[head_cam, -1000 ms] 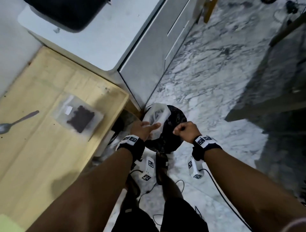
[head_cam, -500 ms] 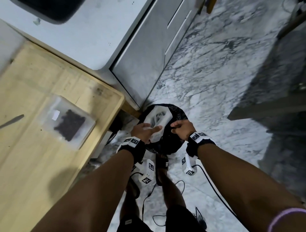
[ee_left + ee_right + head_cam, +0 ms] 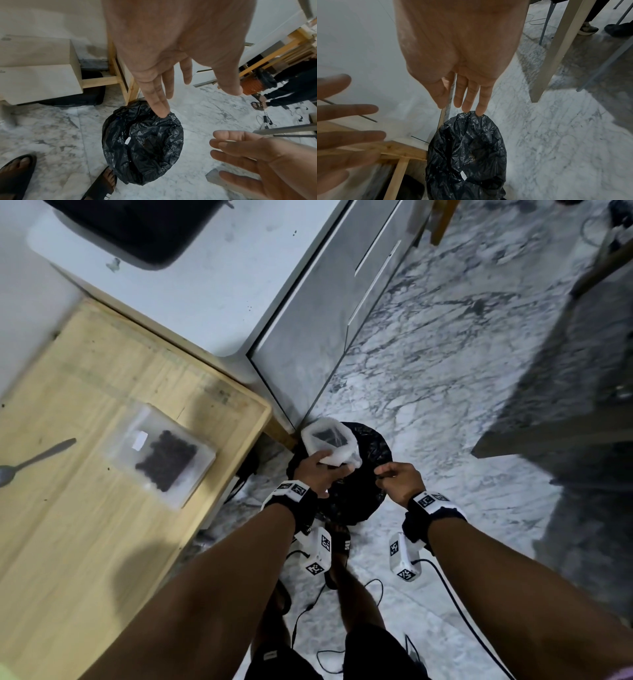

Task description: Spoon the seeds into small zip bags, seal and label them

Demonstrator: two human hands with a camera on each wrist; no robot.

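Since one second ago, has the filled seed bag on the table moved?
No. The seed bag sits equally near the table corner, right of the spoon.

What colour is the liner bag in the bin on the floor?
Black: the crinkled bin liner is glossy black plastic, clearest in the left wrist view.

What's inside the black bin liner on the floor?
A small white scrap lies on the crumpled black liner. Nothing else is clear; deep folds are dark, and in the head view a clear bag covers part.
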